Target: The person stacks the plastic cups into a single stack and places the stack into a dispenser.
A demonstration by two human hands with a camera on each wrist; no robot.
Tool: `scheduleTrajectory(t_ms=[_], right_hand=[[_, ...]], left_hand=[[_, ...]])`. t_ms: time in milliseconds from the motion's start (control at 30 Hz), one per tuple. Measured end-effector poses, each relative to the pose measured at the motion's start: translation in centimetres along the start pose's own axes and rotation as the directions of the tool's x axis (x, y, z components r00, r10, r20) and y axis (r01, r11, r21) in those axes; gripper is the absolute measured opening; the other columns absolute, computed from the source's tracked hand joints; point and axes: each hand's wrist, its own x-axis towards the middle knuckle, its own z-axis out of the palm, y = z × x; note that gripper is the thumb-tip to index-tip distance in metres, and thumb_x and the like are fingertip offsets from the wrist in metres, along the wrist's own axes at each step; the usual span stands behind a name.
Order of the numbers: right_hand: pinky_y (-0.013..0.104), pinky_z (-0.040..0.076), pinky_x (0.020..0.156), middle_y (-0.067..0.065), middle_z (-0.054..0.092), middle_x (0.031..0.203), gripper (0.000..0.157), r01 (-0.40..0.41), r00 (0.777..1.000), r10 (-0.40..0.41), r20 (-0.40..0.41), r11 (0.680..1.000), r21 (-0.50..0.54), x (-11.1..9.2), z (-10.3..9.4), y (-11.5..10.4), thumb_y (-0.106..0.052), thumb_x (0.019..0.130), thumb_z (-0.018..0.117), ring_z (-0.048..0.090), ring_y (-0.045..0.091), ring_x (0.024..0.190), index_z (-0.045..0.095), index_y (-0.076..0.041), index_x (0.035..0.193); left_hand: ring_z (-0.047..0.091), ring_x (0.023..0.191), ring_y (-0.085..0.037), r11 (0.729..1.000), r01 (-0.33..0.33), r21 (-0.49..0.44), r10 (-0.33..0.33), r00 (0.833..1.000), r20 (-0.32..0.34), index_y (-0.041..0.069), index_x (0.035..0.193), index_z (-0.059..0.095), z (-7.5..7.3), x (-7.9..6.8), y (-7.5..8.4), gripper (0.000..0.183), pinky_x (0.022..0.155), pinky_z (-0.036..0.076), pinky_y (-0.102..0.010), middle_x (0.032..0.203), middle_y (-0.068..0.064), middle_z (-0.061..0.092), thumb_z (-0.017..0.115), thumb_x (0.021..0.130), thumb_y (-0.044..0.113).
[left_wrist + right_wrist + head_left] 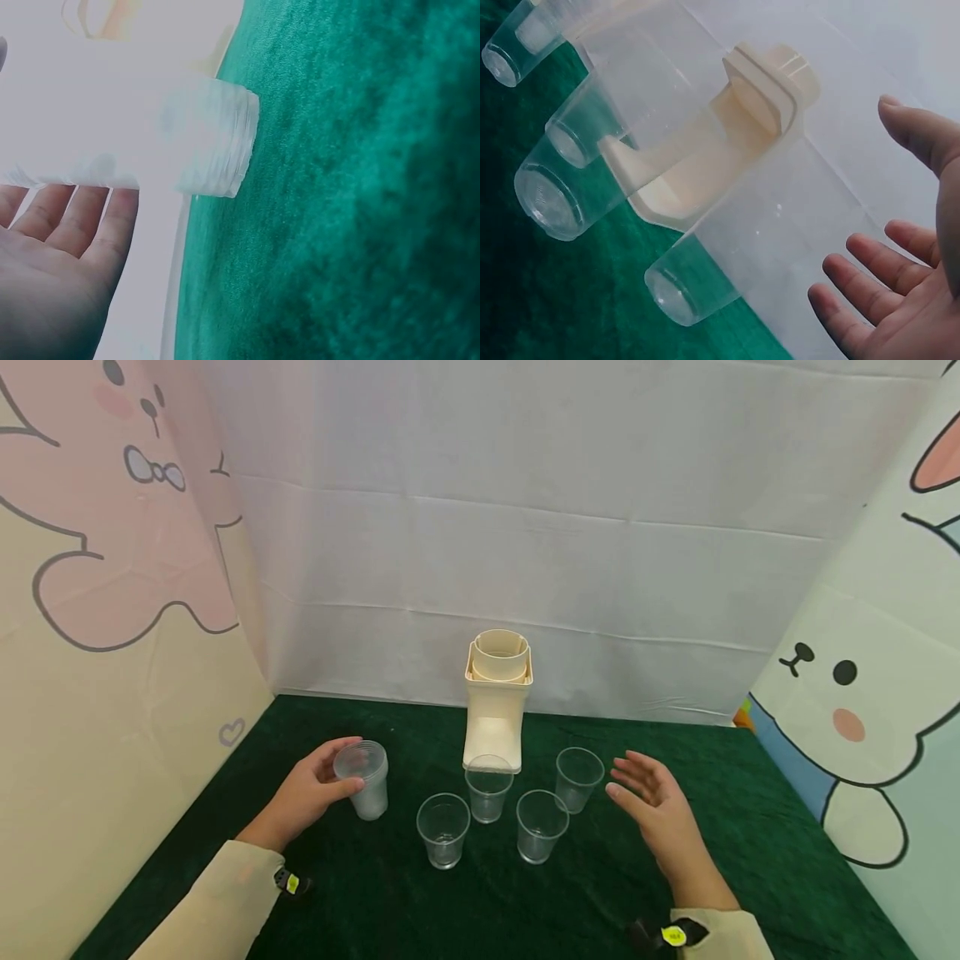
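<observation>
My left hand (307, 789) holds a stack of nested clear plastic cups (371, 795), thumb on the near side and fingers round the far side. In the left wrist view the stack (217, 139) has its ridged bases close to the green cloth. My right hand (660, 814) is held with fingers spread beside the rightmost single cup (577, 777), holding nothing. Several single clear cups stand upright in the middle, among them a front left cup (443, 835), a front right cup (538, 839) and a cup (487, 797) before the cream plastic dispenser (493, 727).
The dispenser, with a round tube at its top, stands at the back of the dark green cloth (405, 910). Behind it hangs a white curtain (525, 543). Cartoon-printed sheets close off the left side (135, 710) and the right side (885, 635).
</observation>
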Motion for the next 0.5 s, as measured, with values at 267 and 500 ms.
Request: scheduleTrajectory(t_ms=[267,500], right_hand=[[0.054,0.035,0.115,0.015,0.039,0.159,0.071,-0.005,1.000,0.004,0.016,0.999,0.047,1.0,0.1,0.9,-0.028,0.103,0.067,0.037,0.030,0.145,0.028,-0.007,0.158],[0.062,0.029,0.117,0.015,0.038,0.159,0.079,-0.014,1.000,0.014,0.017,1.000,0.020,2.5,0.8,1.2,-0.034,0.097,0.074,0.034,0.033,0.148,0.030,-0.008,0.158]], left_hand=[[0.054,0.126,-0.038,1.000,-0.014,0.009,0.014,1.000,-0.007,0.017,0.154,0.043,0.1,0.1,-0.3,0.064,0.105,0.048,-0.056,0.149,-0.017,0.047,0.073,0.098,0.030],[0.052,0.129,-0.038,1.000,-0.009,0.014,0.009,1.000,-0.011,0.017,0.154,0.043,0.1,0.0,-0.3,0.063,0.106,0.046,-0.058,0.150,-0.017,0.047,0.072,0.099,0.028]])
